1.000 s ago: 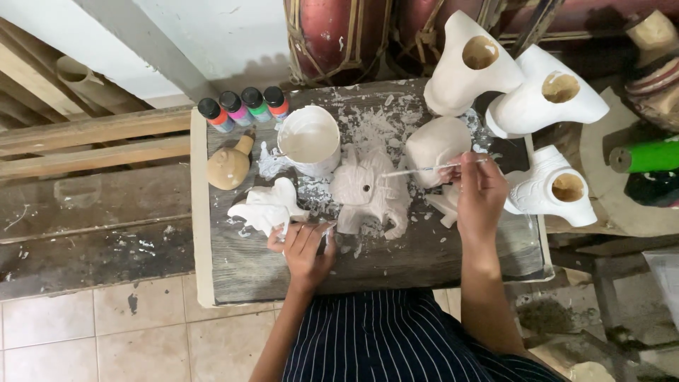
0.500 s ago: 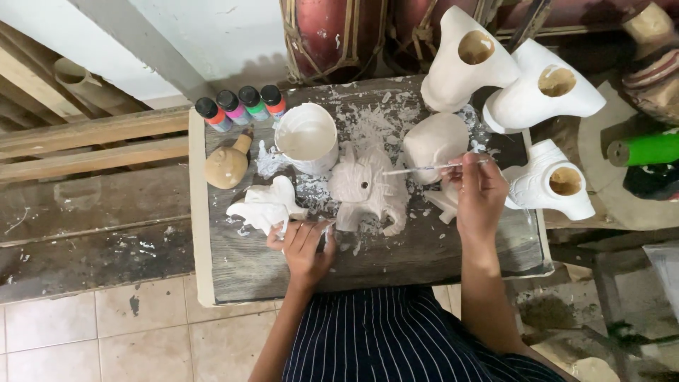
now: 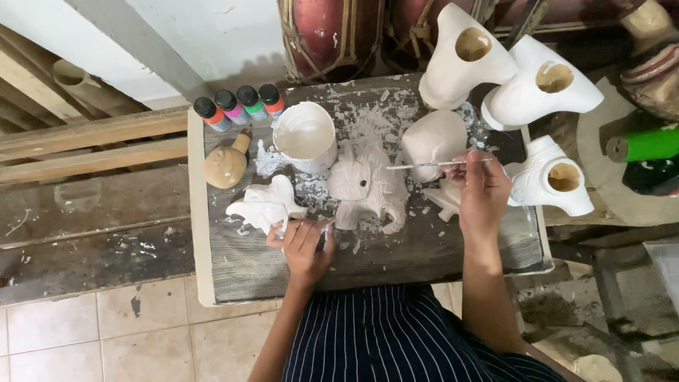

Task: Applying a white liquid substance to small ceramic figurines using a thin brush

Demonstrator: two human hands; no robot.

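My right hand grips a thin paintbrush that points left over a white-painted carved figure lying in the middle of the dark wooden board. My left hand rests on the board at the near edge, fingers curled against a smaller white carved piece; whether it holds it I cannot tell. A white pot of paint stands just behind the figure.
Several small paint bottles with coloured bodies line the back left of the board, beside a tan wooden figure. Three white hollow carvings crowd the right side. A green tube lies far right. Wooden planks lie left.
The right hand with the brush has shifted slightly; the left hand stays at the small white piece. The view has drifted a little.
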